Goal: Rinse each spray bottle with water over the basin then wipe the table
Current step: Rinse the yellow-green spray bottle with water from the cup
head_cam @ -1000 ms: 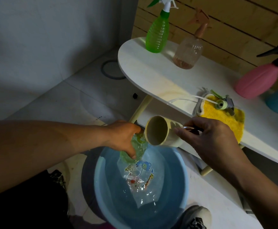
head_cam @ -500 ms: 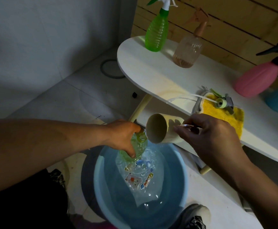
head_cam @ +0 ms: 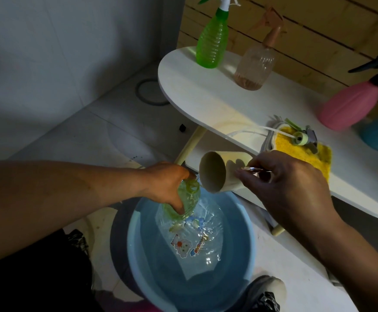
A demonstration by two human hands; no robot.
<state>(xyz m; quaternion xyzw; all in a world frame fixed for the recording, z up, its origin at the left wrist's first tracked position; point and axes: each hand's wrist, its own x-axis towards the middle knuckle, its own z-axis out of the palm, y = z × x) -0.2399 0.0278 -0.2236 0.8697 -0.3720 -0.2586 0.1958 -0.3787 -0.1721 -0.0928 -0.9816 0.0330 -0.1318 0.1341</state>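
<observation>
Green bottle (head_cam: 181, 202), capless and tilted over the blue basin (head_cam: 136, 248), is gripped round its body by the left hand (head_cam: 165, 183); the right hand (head_cam: 280, 183) tips a beige cup (head_cam: 215, 172) by its handle. Thin wet plastic looks light, slippery, squeezable; best held mid-body.

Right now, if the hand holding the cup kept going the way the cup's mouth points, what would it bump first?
Probably the clear green bottle that the left hand grips over the blue basin. The cup, held by the right hand, opens toward it; depth is hard to judge.
</observation>
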